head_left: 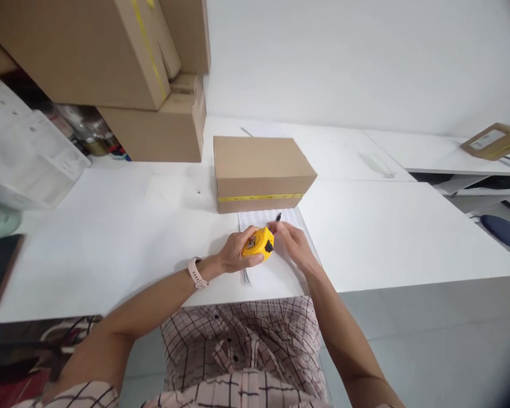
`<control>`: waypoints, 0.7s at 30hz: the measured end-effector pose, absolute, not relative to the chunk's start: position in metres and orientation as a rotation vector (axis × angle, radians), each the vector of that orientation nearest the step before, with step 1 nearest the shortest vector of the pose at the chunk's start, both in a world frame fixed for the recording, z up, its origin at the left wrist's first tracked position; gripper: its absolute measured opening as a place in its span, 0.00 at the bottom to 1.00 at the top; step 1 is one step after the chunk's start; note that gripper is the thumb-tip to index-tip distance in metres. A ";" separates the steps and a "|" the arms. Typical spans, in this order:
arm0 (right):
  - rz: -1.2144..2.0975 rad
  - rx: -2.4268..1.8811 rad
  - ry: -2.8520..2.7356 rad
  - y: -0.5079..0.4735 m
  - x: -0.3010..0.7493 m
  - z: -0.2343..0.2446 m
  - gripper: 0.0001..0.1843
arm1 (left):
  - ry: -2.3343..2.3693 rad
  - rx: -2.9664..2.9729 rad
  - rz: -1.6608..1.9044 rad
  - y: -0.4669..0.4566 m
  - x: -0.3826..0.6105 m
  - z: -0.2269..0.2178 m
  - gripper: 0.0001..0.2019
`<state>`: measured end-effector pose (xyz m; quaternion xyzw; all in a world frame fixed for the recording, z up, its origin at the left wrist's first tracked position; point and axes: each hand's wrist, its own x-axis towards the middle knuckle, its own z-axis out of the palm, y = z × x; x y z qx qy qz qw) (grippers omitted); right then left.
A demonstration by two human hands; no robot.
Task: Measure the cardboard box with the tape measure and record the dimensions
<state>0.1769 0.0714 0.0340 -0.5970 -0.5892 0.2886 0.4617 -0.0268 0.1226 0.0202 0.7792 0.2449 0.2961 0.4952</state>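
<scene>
My left hand [236,249] is wrapped around a yellow tape measure [258,243] with a black button, held above white paper sheets [278,275]. Close beside it, my right hand [293,242] has its fingers closed, with a dark pen [278,217] sticking up from them. Those fingertips meet the far right side of the tape measure; whether they also pinch its blade is hidden. Just beyond the paper stands a closed cardboard box [259,161] with a yellow strip along its front face. The box's near edge is by the top of the sheets.
Large cardboard boxes [153,133] are stacked at the back left of the white table [174,243]. White packages [29,153] and a dark flat object [0,272] lie at the left. Another small box [491,141] sits far right, beyond an opening with shelves.
</scene>
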 end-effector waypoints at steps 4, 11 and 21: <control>1.013 -1.412 -1.397 0.068 0.158 0.052 0.29 | 0.575 1.897 0.691 0.126 -0.030 0.024 0.27; 1.047 -1.366 -1.369 0.077 0.159 0.080 0.28 | 0.513 1.880 0.612 0.132 -0.038 0.052 0.25; 0.810 -1.363 -1.062 0.198 0.259 0.170 0.26 | 0.822 1.681 0.689 0.239 -0.108 0.160 0.24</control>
